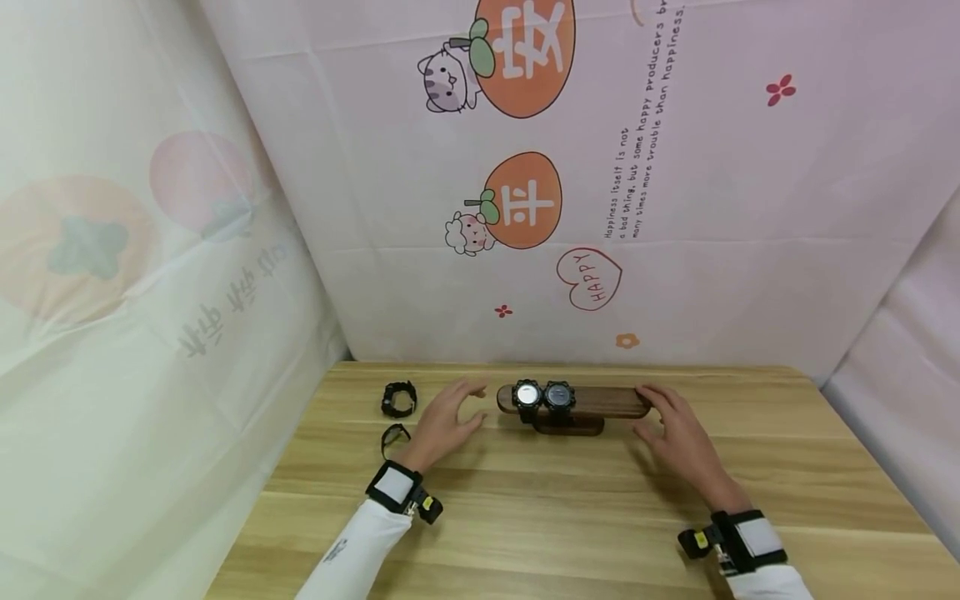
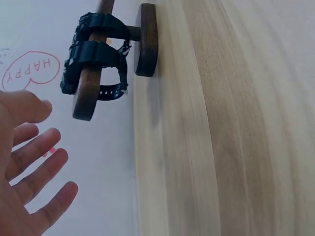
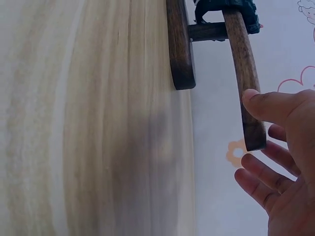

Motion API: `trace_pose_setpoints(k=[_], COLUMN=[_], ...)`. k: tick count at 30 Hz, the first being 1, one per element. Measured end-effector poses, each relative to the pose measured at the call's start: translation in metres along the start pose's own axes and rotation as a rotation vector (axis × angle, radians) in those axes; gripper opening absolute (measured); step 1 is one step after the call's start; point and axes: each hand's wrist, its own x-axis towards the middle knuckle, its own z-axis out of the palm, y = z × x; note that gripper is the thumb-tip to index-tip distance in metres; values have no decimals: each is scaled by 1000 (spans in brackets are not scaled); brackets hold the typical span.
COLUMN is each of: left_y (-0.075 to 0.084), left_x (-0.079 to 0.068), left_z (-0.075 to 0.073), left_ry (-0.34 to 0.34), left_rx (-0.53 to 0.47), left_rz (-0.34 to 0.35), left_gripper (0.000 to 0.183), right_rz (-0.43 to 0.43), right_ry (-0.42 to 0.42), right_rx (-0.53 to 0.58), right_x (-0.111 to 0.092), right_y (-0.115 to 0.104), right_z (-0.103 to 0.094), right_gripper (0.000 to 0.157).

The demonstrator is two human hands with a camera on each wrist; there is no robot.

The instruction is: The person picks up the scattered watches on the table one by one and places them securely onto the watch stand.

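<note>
A dark wooden watch stand (image 1: 611,402) rests on the table, its crossbar raised over a small base (image 1: 570,427). Two black watches sit strapped round the bar, one with a bright face (image 1: 528,393), the other with a dark face (image 1: 558,396). My right hand (image 1: 675,435) is at the bar's right end, index fingertip on it and thumb at its lower edge; the other fingers spread loosely. Just off the left end is my left hand (image 1: 444,423), fingers apart, holding nothing. In the left wrist view the watch straps (image 2: 110,59) loop round the bar.
Left of my left hand lie a black watch (image 1: 399,399) and, nearer me, another black watch (image 1: 394,439) partly behind that hand's wrist. A printed white cloth (image 1: 705,275) hangs behind the wooden table (image 1: 555,525), and another cloth (image 1: 135,400) hangs at left.
</note>
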Motion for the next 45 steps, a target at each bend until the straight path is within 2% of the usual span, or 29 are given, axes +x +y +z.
trace_pose_setpoints(k=[4,9,16,23,31,36,45], left_y=[-1,-2,-10,-22,-37,-47,-59], left_x=[-9,-21,-39,-60,-80,-89,-100], left_z=[-6,-13,-25,-32,-39,-41,-39], left_ry=[51,99,162,224,276,279,193], left_rx=[20,17,30,50,88,93,92], left_rz=[25,20,-11,-42,-109,-207,-485], left_gripper=[40,33,27,25,28,30,44], right_rz=[-20,-20,14,-26,11,16,18], right_ry=[35,55,7,18,-34,-47,-71], right_rx=[-2,-8,-1,-15,-15,-15,19], right_x=[-4,-11,-19,-25,-29,-32,-35], right_y=[-3,-5,-13,-20,-28,-29,-30], right_z=[-3,-6,-10,-8,-9,-6,-1], right_gripper=[62,53,39,28,28,26,21])
